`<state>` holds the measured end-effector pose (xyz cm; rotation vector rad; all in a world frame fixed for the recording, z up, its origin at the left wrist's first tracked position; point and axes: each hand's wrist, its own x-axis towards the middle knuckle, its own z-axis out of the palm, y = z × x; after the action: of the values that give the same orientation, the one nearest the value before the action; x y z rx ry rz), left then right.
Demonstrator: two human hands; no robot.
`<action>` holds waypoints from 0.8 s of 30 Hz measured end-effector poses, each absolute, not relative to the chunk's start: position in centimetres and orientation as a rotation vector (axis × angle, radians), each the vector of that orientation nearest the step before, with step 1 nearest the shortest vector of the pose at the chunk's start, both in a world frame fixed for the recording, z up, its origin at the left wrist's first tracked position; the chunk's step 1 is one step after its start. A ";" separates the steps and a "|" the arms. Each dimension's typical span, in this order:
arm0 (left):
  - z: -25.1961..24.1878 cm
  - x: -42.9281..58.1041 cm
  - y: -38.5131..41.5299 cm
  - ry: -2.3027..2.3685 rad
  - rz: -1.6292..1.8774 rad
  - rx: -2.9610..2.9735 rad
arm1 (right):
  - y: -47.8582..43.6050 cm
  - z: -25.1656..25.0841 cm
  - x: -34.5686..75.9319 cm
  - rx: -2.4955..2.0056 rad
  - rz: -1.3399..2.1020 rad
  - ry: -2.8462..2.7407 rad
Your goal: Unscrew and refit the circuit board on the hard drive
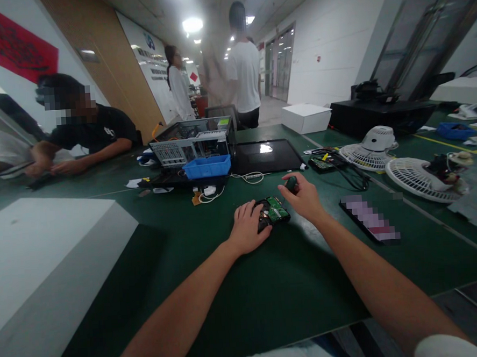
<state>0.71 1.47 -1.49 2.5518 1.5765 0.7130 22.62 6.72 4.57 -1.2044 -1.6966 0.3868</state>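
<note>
A dark hard drive [278, 210] with a green circuit board facing up lies on the green table in front of me. My left hand [247, 227] rests over its left end, fingers along the far side and thumb at the near side, gripping it. Just to the right and above the table, my right hand [304, 197] is closed around the dark handle of a screwdriver [291, 184]. The screwdriver's shaft points down toward the drive's right edge, but its tip is too small to make out.
An opened computer case [196, 140] and a blue tray [207, 167] stand beyond my hands, beside a black flat panel [267, 156]. A phone [368, 219] and white fan parts [418, 179] lie right. A white box [49, 254] fills the left; a person [94, 128] sits beyond.
</note>
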 end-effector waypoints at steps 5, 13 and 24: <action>-1.5 0.8 1.5 1.590 0.698 2.558 | 6.5 4.6 22.4 -1.197 0.326 -1.704; -0.7 1.3 0.9 1.706 0.618 2.526 | 6.3 5.1 22.6 -1.184 0.202 -1.582; -0.2 -1.1 3.1 1.924 0.839 2.215 | 7.0 4.9 23.6 -1.317 0.047 -1.447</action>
<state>-1.14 3.07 -0.21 2.2153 1.9240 0.8386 23.58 7.00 4.86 -1.3170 -1.4475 0.0474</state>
